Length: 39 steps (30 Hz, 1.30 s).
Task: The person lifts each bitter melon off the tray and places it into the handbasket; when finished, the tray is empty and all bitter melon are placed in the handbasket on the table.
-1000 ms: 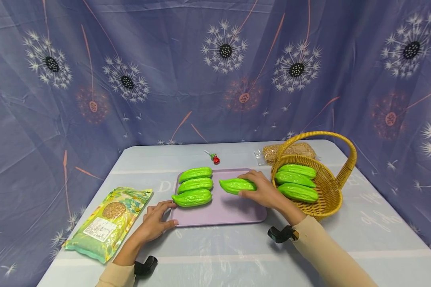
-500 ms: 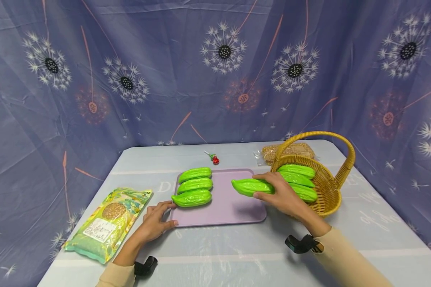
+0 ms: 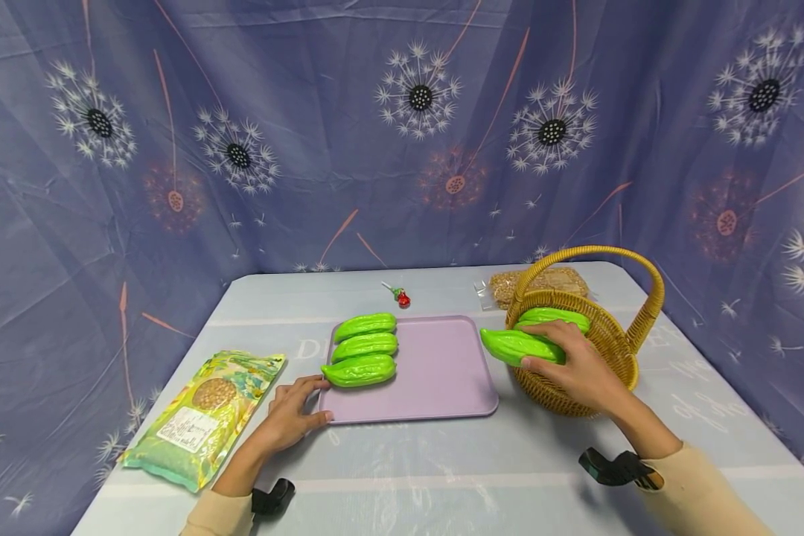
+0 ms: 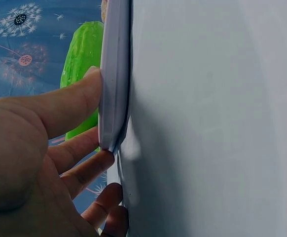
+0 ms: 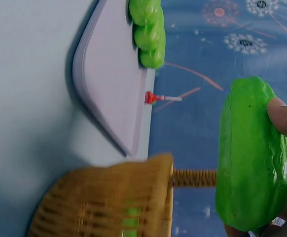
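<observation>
My right hand holds a green bitter melon above the left rim of the wicker basket. In the right wrist view the thumb and fingers grip this bitter melon at one side. More bitter melons lie inside the basket, partly hidden by the hand. My left hand rests at the left end of the lilac tray, thumb and fingertips touching its rim. Three bitter melons lie in a row on the tray's left side. The left wrist view shows the spread fingers against the tray edge.
A yellow-green packaged bag lies left of the left hand. Behind the basket is a clear pack of brown grains. A small red and green item with a white stick lies behind the tray. The basket handle arches high.
My right hand has carried the bitter melon rightward from above the tray to over the basket's left rim. My left hand has stayed at the tray's edge.
</observation>
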Each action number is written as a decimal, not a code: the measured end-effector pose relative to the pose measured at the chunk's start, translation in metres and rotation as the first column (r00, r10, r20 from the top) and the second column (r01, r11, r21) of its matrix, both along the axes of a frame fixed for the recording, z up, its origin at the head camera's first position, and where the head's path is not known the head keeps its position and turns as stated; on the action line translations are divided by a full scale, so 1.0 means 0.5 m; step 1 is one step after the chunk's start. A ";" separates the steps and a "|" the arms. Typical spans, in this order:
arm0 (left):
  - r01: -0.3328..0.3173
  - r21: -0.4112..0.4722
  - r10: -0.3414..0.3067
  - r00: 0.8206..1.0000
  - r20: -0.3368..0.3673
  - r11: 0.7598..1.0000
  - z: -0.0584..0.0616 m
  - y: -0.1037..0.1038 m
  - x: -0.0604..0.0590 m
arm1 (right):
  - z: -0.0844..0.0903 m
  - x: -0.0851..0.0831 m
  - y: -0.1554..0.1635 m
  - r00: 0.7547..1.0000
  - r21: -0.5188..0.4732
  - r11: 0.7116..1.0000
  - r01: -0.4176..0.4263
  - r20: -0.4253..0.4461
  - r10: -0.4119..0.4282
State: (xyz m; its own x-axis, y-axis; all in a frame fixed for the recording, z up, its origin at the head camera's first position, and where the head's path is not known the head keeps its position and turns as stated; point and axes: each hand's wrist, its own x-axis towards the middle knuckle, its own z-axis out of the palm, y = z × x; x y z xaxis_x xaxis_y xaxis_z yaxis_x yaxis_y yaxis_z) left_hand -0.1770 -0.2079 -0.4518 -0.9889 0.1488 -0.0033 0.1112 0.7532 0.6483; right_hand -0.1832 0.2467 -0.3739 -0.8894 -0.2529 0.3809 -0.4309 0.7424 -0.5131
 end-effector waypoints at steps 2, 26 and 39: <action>-0.003 0.001 0.003 1.000 -0.001 1.000 0.000 0.000 0.000 | 0.000 0.004 0.013 1.000 0.017 1.000 0.024 -0.013 -0.024; 0.005 -0.009 -0.005 1.000 0.008 1.000 0.002 0.001 0.000 | -0.049 0.022 0.124 0.989 0.112 0.989 0.097 0.098 -0.108; -0.001 -0.005 0.001 1.000 0.004 1.000 0.003 0.001 0.001 | -0.063 0.024 0.133 0.982 0.169 0.981 0.099 0.143 -0.123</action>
State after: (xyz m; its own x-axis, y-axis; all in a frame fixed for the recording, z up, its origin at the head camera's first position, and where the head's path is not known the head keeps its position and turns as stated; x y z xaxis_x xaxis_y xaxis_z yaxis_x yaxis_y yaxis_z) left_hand -0.1765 -0.2072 -0.4502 -0.9890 0.1478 -0.0080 0.1080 0.7569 0.6446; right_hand -0.1710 0.3132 -0.4055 -0.9596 -0.1962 0.2016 -0.2673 0.8593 -0.4361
